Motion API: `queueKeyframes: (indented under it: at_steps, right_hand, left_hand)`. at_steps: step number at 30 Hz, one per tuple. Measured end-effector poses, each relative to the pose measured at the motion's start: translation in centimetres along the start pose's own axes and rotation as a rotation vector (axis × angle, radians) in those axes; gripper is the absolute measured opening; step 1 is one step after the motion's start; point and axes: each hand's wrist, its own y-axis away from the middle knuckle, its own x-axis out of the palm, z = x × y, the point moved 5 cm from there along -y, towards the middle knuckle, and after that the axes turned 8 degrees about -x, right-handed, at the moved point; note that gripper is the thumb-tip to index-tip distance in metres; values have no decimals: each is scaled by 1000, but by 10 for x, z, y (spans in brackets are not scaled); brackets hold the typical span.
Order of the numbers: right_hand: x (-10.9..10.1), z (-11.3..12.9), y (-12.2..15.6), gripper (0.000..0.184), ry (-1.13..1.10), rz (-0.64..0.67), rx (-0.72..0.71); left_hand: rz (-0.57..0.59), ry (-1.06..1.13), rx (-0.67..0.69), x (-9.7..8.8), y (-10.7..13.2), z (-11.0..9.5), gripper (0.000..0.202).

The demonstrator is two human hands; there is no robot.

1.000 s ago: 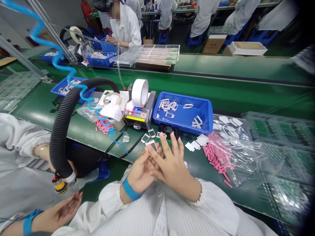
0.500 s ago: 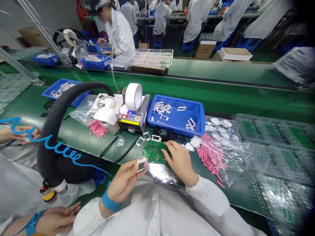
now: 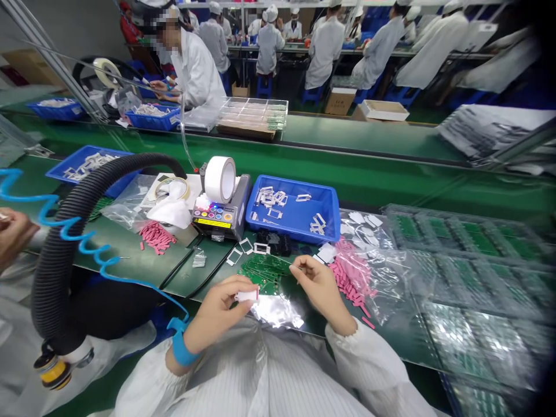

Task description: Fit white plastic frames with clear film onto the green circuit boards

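My left hand [image 3: 226,304] pinches a small white framed piece [image 3: 247,295] between thumb and fingers, its pale face up and a pink strip along one edge. Just beyond it lies a fanned stack of green circuit boards [image 3: 260,272], next to a shiny silvery sheet [image 3: 278,311] at the bench edge. My right hand [image 3: 317,286] is at the right end of the stack, thumb and forefinger closed on the edge of a board; the fingertips partly hide the grip. Several white frames [image 3: 235,257] and black parts [image 3: 274,242] lie behind the boards.
A blue bin [image 3: 295,229] of white frames stands behind, beside a tape dispenser [image 3: 219,217]. Pink strips [image 3: 347,281] and a plastic bag [image 3: 386,284] lie right, before trays of boards [image 3: 469,272]. A black hose [image 3: 61,249] arches at left, near a co-worker's hand [image 3: 15,234].
The white framed piece has turned in my left hand, from its dark window to its pale face. My right hand's fingers have gone from resting on the boards to a pinch. The view has shifted.
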Motion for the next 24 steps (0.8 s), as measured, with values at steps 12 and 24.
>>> queueKeyframes:
  at_steps: [12, 24]
  right_hand:
    - [43, 55, 44, 20, -857, 294, -278]
    - [22, 99, -2, 18, -167, 430, -352]
  left_hand:
    - [181, 574, -73, 24, -3, -11, 48]
    - [277, 601, -326, 33, 16, 7, 42]
